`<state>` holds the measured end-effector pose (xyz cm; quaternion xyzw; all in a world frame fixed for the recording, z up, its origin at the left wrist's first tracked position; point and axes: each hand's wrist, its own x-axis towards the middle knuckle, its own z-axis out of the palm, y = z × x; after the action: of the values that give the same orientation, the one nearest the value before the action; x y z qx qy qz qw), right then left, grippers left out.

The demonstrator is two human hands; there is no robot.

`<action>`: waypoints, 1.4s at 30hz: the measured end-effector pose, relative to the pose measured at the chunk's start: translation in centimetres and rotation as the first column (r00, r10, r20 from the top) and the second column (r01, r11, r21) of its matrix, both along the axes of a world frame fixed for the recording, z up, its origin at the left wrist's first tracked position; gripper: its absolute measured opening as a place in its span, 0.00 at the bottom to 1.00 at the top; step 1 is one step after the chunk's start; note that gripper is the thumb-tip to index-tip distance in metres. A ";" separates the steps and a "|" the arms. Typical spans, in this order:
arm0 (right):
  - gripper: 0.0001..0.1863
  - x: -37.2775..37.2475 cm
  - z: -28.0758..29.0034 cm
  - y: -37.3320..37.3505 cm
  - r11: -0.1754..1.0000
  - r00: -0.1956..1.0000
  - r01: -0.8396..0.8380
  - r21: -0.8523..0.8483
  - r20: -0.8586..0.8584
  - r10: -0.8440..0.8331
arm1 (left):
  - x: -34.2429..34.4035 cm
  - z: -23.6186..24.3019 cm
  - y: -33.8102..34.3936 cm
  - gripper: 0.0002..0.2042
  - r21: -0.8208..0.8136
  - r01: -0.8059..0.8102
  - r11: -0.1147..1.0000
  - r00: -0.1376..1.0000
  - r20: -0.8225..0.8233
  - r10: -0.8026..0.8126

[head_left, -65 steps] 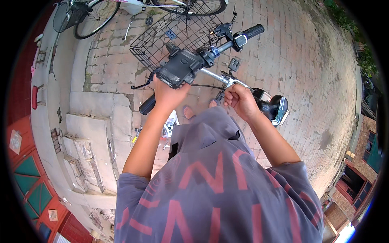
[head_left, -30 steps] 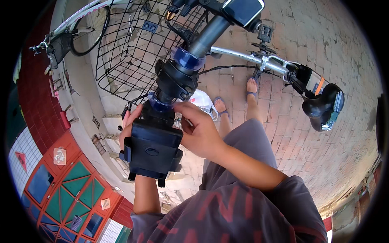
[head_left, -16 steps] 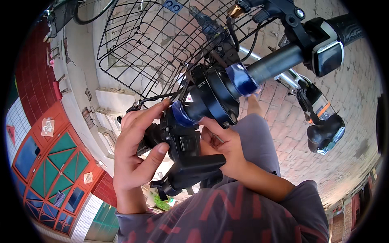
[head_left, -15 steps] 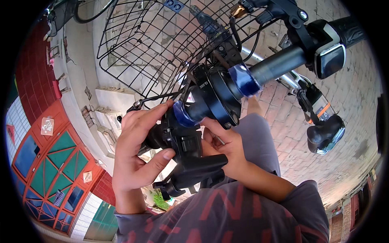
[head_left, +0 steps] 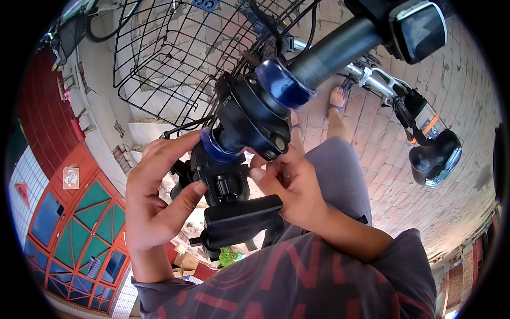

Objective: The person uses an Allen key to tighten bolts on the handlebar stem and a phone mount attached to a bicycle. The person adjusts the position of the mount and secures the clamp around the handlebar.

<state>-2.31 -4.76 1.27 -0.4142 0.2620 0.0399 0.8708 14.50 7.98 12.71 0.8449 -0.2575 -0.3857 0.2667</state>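
Note:
In front of me runs a bicycle handlebar [head_left: 340, 50], with a black clamp [head_left: 252, 114] at its middle and shiny blue bands [head_left: 284, 85] on either side. A black phone holder [head_left: 226, 183] hangs on the bar's near end section, its wide cradle [head_left: 241, 212] lowest. My left hand [head_left: 162, 186] is closed round the holder's left side, thumb on its body and fingers behind the bar. On the other side, my right hand [head_left: 292, 186] has thumb and fingers curled together close against the holder; what they pinch is hidden.
A black wire basket [head_left: 164, 64] is fixed beyond the bar. A display [head_left: 419, 32] sits on the bar at upper right. The bicycle's saddle [head_left: 435, 157] shows at right above brick paving. Red and green doors [head_left: 79, 228] stand at left.
The handlebar and holder have shifted left and slightly up in view, with both hands following. My right thumb now shows beside the holder; a small metal piece earlier visible at those fingers is hidden.

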 end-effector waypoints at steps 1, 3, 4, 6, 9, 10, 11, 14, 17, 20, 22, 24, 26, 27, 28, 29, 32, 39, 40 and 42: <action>0.15 0.0 -0.5 -0.1 0.991 0.998 0.065 0.119 -0.026 -0.062 | -0.2 0.0 0.2 0.27 0.012 -0.022 1.000 1.000 -0.004 0.022; 0.18 -0.4 -1.5 -0.8 0.928 0.987 0.062 0.368 -0.161 -0.002 | -0.4 -0.1 0.5 0.28 0.018 -0.091 0.996 0.995 -0.025 0.092; 0.19 -0.7 -2.4 -1.2 0.857 0.975 0.102 0.506 -0.221 0.014 | -0.7 -0.2 0.6 0.29 0.023 -0.124 0.992 0.992 -0.036 0.125; 0.17 -1.5 -3.0 -1.2 0.875 0.957 0.199 0.441 -0.279 -0.077 | -1.0 -0.2 0.8 0.30 0.053 -0.199 0.979 0.976 -0.082 0.203; 0.19 -3.6 -3.8 -1.7 0.881 0.958 0.082 0.466 -0.280 0.058 | -1.7 -0.5 0.8 0.33 0.022 -0.352 0.936 0.922 -0.164 0.350; 0.19 -4.3 -4.1 -1.8 0.887 0.959 0.045 0.460 -0.270 0.091 | -2.1 -0.6 0.8 0.35 -0.073 -0.424 0.903 0.879 -0.274 0.391; 0.19 -4.6 -4.4 -1.5 0.903 0.963 0.014 0.429 -0.248 0.103 | -2.4 -0.7 0.7 0.36 -0.099 -0.467 0.878 0.852 -0.318 0.417; 0.14 -5.3 -4.6 -0.4 0.948 0.985 -0.038 0.316 -0.147 0.089 | -2.9 -1.1 0.6 0.39 -0.131 -0.438 0.889 0.870 -0.309 0.383; 0.10 -5.5 -3.7 0.8 0.997 0.999 0.038 0.065 0.011 -0.039 | -2.9 -1.6 0.5 0.41 -0.194 -0.391 0.900 0.896 -0.304 0.324; 0.07 -5.4 -2.5 0.9 0.972 0.980 0.074 -0.222 0.196 -0.030 | -2.7 -1.9 0.6 0.43 -0.164 -0.324 0.932 0.935 -0.207 0.288; 0.06 -5.2 -2.0 0.8 0.969 0.958 0.048 -0.243 0.287 0.025 | -2.6 -1.7 0.6 0.42 -0.038 -0.304 0.952 0.950 -0.089 0.300; 0.09 -4.2 -1.7 1.2 0.918 0.936 0.142 -0.371 0.353 -0.002 | -2.5 -1.8 0.7 0.40 -0.059 -0.268 0.962 0.961 -0.085 0.262; 0.12 -3.5 -1.6 1.6 0.870 0.936 0.168 -0.464 0.351 0.006 | -2.4 -1.7 0.9 0.41 0.022 -0.275 0.961 0.962 0.005 0.275; 0.15 -3.0 -1.6 2.0 0.841 0.938 0.198 -0.504 0.346 -0.013 | -2.4 -1.7 1.1 0.42 0.055 -0.266 0.963 0.963 0.063 0.262; 0.15 -2.7 -1.6 2.2 0.835 0.935 0.219 -0.504 0.353 -0.033 | -2.3 -1.8 1.3 0.43 -0.013 -0.232 0.973 0.972 0.039 0.232; 0.16 -2.4 -1.6 2.5 0.829 0.932 0.240 -0.505 0.360 -0.051 | -2.6 -2.1 1.7 0.43 -0.127 -0.236 0.963 0.972 -0.011 0.237; 0.16 -2.2 -1.7 2.9 0.811 0.926 0.262 -0.523 0.372 -0.059 | -1.7 -2.8 2.4 0.35 -0.174 -0.248 0.953 0.968 -0.089 0.235; 0.16 -2.0 -0.9 2.1 0.722 0.938 0.249 -0.646 0.347 -0.013 | -2.5 -3.1 2.3 0.24 -0.208 -0.289 0.934 0.957 -0.045 0.286; 0.16 -2.0 -0.7 1.8 0.723 0.940 0.237 -0.649 0.342 -0.001 | -2.9 -3.0 2.0 0.24 -0.212 -0.312 0.926 0.950 -0.048 0.309; 0.16 -2.1 -0.3 1.0 0.715 0.945 0.198 -0.671 0.325 0.043 | -3.7 -3.0 1.5 0.23 -0.184 -0.316 0.931 0.944 0.041 0.329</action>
<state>-4.40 -3.79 1.01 -0.6997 0.1313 -0.1656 0.6825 10.78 9.50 9.76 0.8621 -0.1574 -0.2823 0.3902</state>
